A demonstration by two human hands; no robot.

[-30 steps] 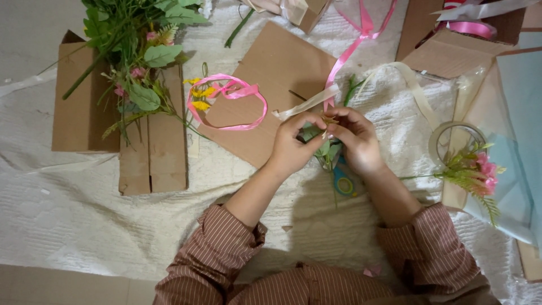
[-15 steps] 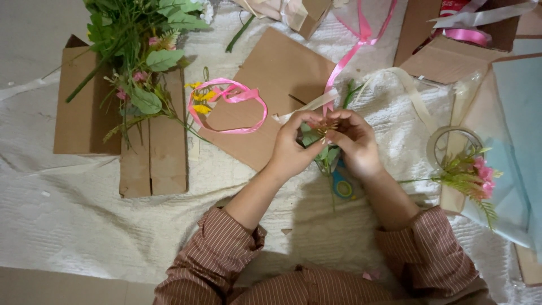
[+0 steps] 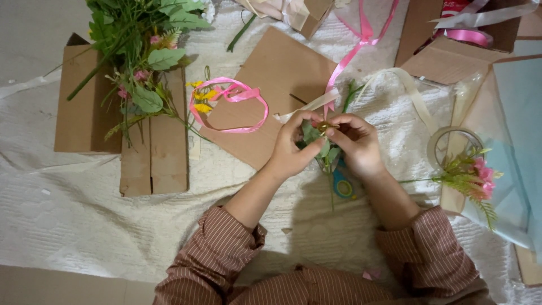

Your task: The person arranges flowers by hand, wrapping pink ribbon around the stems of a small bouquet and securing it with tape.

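Barely shifted since before, left hand (image 3: 293,149) and right hand (image 3: 357,144) pinching small green leafy sprig (image 3: 323,148), stem trailing toward body.

Drawn closer together since a second ago: left hand (image 3: 293,148) and right hand (image 3: 357,144), fingertips now meeting over the leafy sprig (image 3: 323,148).

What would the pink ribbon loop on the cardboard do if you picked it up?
The pink ribbon loop would likely go floppy and lose its shape; it lies thin and curled. It probably weighs almost nothing. Its glossy look suggests it may slip through fingers.
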